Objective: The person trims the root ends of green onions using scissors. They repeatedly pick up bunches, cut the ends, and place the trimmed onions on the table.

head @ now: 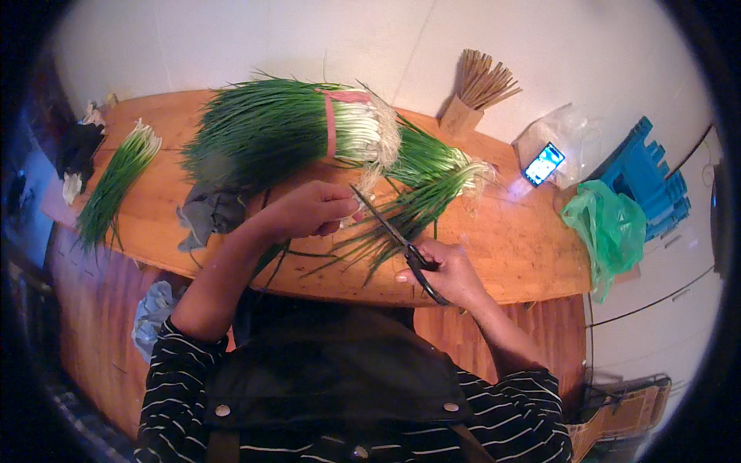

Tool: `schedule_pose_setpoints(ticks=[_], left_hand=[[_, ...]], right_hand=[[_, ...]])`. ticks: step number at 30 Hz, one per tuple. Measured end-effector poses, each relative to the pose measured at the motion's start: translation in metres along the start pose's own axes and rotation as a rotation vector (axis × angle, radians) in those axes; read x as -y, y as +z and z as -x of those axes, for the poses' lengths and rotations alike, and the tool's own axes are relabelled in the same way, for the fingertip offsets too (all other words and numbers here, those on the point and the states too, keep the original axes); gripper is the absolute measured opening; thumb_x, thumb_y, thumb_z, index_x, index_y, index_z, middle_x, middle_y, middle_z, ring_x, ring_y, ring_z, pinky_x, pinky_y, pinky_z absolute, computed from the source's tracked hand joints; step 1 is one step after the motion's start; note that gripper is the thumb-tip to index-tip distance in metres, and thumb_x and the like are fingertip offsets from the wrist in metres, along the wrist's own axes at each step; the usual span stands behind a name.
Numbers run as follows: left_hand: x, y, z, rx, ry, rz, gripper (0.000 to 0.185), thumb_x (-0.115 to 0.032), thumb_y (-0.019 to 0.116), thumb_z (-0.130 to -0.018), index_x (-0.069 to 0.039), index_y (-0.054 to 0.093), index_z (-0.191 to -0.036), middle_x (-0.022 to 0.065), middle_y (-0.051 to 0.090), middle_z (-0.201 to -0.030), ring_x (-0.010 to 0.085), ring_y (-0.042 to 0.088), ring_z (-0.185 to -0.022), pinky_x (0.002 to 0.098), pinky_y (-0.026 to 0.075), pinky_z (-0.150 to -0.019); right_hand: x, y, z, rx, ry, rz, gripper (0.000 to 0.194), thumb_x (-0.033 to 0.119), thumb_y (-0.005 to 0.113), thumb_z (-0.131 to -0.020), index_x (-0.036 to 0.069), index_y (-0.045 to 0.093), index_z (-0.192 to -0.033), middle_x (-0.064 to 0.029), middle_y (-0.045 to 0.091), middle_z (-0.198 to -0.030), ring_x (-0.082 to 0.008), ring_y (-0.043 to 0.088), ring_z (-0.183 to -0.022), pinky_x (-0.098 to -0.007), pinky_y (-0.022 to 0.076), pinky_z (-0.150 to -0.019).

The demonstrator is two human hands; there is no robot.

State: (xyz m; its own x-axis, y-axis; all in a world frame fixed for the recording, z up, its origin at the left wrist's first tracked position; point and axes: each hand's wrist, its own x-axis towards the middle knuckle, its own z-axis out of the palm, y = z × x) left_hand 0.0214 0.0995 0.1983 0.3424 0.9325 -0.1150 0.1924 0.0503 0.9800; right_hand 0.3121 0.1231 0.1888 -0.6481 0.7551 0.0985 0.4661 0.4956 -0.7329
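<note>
My left hand (pixel 315 209) is closed on a few green onions (pixel 274 254); their leaves hang below the wrist and their pale root ends show by the fingertips. My right hand (pixel 448 269) grips black-handled scissors (pixel 385 223), whose blades point at those roots. Whether the blades touch them I cannot tell. A big bundle of green onions (pixel 272 124), tied with a red band (pixel 330 124), lies just beyond my left hand. Loose green onions (pixel 428 162) with roots on spread to its right. A smaller bunch with trimmed white ends (pixel 124 173) rests at the left.
On the wooden table (pixel 509 249) lie a grey cloth (pixel 211 214), a lit phone (pixel 544 164) and a box of thin brown sticks (pixel 462 116). At the right edge hangs a green plastic bag (pixel 608 223) beside a blue plastic crate (pixel 642 173). The wall (pixel 347 40) bounds the far side.
</note>
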Motion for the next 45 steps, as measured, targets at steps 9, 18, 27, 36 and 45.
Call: schedule_pose_setpoints(ticks=[9, 18, 27, 36, 45], left_hand=[[0.023, -0.013, -0.008, -0.266, 0.215, -0.222, 0.019, -0.022, 0.067, -0.084, -0.005, 0.059, -0.083, -0.0037, 0.051, -0.065, 0.0059, 0.047, -0.061, 0.0259, 0.038, -0.053], [0.012, 0.0, -0.063, -0.363, 0.293, -0.658, 0.025, -0.025, 0.063, -0.076, 0.0, 0.063, -0.079, 0.024, 0.063, -0.076, 0.0432, 0.061, -0.075, 0.0473, 0.048, -0.07], [-0.007, 0.062, -0.191, -0.372, 0.141, -0.911, 0.025, -0.023, 0.061, -0.077, -0.001, 0.068, -0.085, 0.0201, 0.068, -0.086, 0.0379, 0.067, -0.08, 0.0474, 0.053, -0.074], [-0.003, 0.12, -0.286, -0.35, 0.132, -0.835, 0.028, -0.027, 0.066, -0.078, -0.002, 0.069, -0.09, 0.0218, 0.068, -0.093, 0.0367, 0.067, -0.088, 0.0477, 0.053, -0.077], [-0.044, 0.074, -0.24, -0.379, 0.139, -0.812, 0.033, -0.018, 0.062, -0.076, -0.008, 0.065, -0.107, 0.0189, 0.067, -0.1, 0.0365, 0.065, -0.094, 0.0462, 0.051, -0.083]], right_hand=[[-0.032, -0.016, -0.003, -0.076, 0.094, 0.382, 0.054, 0.051, 0.077, -0.072, 0.004, 0.06, -0.093, -0.0143, 0.061, -0.067, -0.0305, 0.063, -0.063, -0.0397, 0.0478, -0.058], [-0.122, -0.051, 0.017, -0.532, 0.382, -0.284, 0.029, 0.034, 0.068, -0.088, 0.009, 0.054, -0.087, 0.0016, 0.051, -0.066, -0.0068, 0.048, -0.051, -0.0216, 0.0404, -0.045], [-0.152, -0.038, 0.025, -0.618, 0.356, -0.815, 0.029, 0.035, 0.067, -0.09, 0.013, 0.051, -0.079, 0.0075, 0.042, -0.06, -0.005, 0.038, -0.044, -0.0238, 0.0281, -0.039], [-0.142, -0.016, 0.023, -0.97, 0.223, -0.758, 0.027, 0.028, 0.061, -0.095, 0.013, 0.047, -0.077, 0.0057, 0.038, -0.054, -0.0061, 0.039, -0.043, -0.0218, 0.0296, -0.039], [-0.135, -0.024, 0.019, -1.008, 0.214, -0.755, 0.025, 0.027, 0.065, -0.091, 0.009, 0.049, -0.084, 0.0009, 0.048, -0.058, -0.0071, 0.044, -0.045, -0.0218, 0.034, -0.041]])
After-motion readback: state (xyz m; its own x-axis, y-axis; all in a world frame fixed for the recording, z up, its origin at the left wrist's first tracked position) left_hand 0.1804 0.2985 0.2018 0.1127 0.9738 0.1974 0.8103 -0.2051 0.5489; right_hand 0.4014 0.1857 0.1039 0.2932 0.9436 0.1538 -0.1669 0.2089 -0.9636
